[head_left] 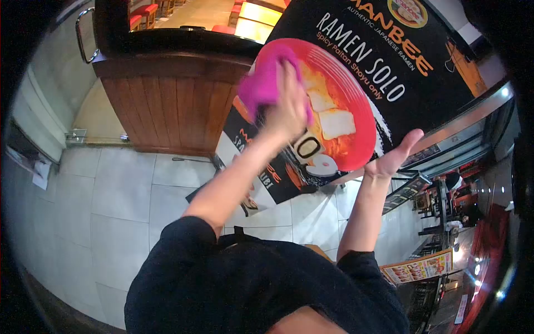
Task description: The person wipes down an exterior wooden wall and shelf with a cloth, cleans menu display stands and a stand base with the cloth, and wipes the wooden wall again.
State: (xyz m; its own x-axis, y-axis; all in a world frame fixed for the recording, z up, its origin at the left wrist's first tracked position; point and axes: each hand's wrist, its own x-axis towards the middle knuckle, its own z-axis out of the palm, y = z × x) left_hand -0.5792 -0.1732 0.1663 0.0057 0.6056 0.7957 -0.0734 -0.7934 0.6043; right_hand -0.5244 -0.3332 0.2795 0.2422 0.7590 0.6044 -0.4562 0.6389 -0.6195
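Observation:
My left hand [289, 111] presses a bright pink cloth [266, 80] against the printed face of a tall ramen sign [384, 61]. Motion blurs the cloth and fingers, over the left part of the pictured red bowl. At the sign's lower right edge, my right hand [392, 158] holds the frame, thumb raised along the edge; its other fingers are hidden behind the board. The sign is black, with white and orange lettering, and looks tilted in this view.
A wooden counter [167, 111] stands left of the sign, beside a door with a metal handle [82, 34]. Another black printed poster [272, 183] is low behind the sign. Pale floor tiles [119, 189] spread below. A menu board [420, 268] and seating are at right.

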